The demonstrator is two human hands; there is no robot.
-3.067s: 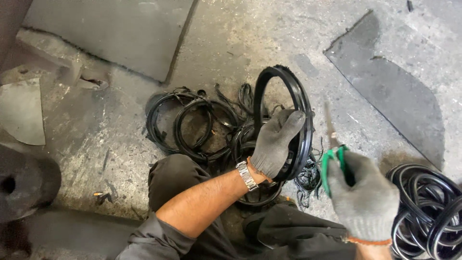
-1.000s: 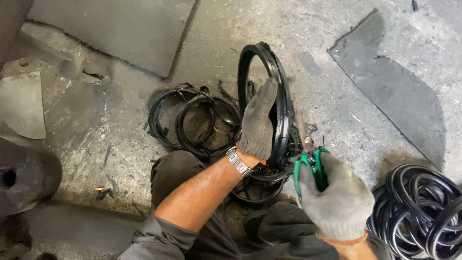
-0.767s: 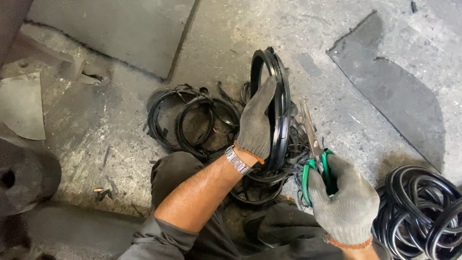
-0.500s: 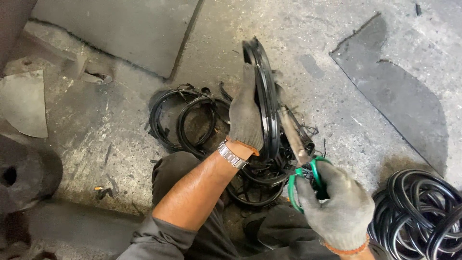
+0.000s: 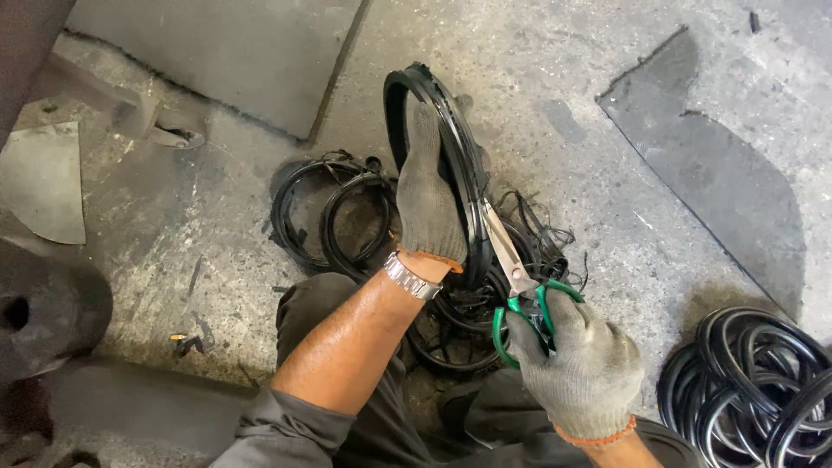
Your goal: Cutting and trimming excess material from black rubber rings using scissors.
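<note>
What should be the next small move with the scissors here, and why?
Probably close the scissors along the rim of the black rubber ring. The left hand holds the ring upright, and the right hand already has the blades against its edge.

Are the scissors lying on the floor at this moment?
No: the right hand grips the green-handled scissors, blades raised against the black rubber ring held upright by the left hand.

Stained concrete floor (image 5: 217, 251) carries tangled black rings (image 5: 334, 221) mid-floor, a ring stack (image 5: 754, 373) lower right.
</note>
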